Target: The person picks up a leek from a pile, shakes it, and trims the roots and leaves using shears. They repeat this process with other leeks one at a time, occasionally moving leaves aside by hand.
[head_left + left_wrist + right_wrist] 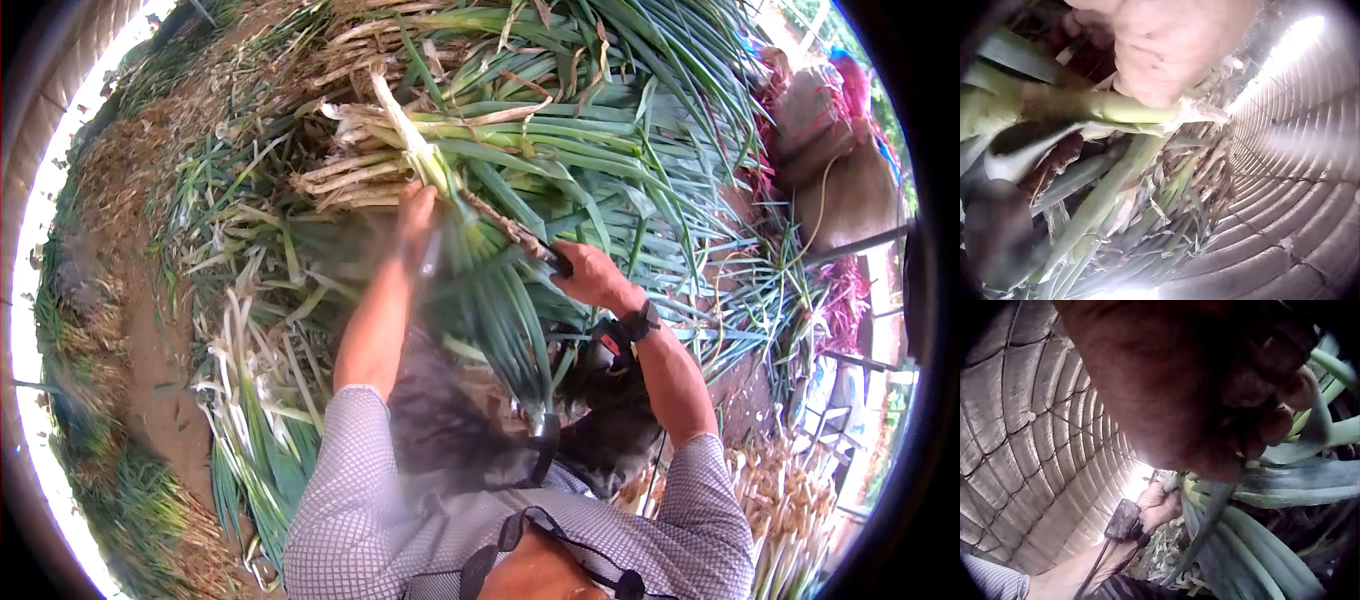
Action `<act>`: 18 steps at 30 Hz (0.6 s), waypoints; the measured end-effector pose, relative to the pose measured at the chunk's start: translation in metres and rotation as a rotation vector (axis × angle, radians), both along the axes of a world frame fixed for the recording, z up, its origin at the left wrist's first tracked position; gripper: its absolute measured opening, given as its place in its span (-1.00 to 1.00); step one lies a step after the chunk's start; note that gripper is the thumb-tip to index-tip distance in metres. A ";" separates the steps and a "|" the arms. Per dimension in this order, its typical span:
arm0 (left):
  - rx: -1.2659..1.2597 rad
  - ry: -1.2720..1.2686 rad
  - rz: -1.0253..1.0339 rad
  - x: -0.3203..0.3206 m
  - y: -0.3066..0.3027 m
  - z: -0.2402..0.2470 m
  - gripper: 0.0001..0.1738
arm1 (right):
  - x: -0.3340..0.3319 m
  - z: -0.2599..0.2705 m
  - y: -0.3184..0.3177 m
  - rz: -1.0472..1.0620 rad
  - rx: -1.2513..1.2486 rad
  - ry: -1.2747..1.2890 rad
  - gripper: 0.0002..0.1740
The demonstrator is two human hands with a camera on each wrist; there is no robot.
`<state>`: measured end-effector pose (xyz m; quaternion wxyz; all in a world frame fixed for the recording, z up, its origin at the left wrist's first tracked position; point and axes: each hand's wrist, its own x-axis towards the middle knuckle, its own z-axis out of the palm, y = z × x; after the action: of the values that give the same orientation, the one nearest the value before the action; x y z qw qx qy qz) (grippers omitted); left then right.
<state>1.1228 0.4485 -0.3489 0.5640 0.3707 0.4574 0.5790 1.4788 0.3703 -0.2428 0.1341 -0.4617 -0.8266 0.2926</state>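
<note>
In the head view my left hand (415, 212) grips a thick green onion (425, 160) low on its pale stem, roots pointing up and away. Its green leaves (500, 310) hang down toward my lap. My right hand (590, 275) holds the end of a withered brown leaf (510, 230) that stretches from the stem. In the left wrist view, curled fingers (1166, 69) wrap the pale green stem (1129, 109). The right wrist view shows the right hand (1210, 394) dark and close, its fingers curled, with the left hand (1160, 503) beyond at the stem.
A large heap of green onions (600, 150) lies right in front of me. Loose stalks (250, 350) lie at the left, beside a strip of bare soil (165, 420). Filled sacks (840, 170) stand at the right, and pale-stemmed onions (790, 500) lie at the lower right.
</note>
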 end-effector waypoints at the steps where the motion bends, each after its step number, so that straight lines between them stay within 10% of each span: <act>1: -0.013 0.046 0.012 0.005 -0.004 0.008 -0.67 | 0.000 0.003 0.001 -0.020 -0.013 -0.019 -0.70; 9: 0.126 0.856 0.400 0.025 0.016 -0.010 -0.73 | -0.002 0.012 -0.012 -0.007 -0.011 0.015 -0.73; 18: 0.058 0.804 0.493 0.025 0.010 -0.007 -0.82 | -0.004 -0.001 -0.004 -0.037 -0.053 -0.070 -0.73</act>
<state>1.1480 0.4585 -0.3557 0.1773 0.4616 0.6976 0.5186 1.4752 0.3661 -0.2438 0.0983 -0.4900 -0.8142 0.2955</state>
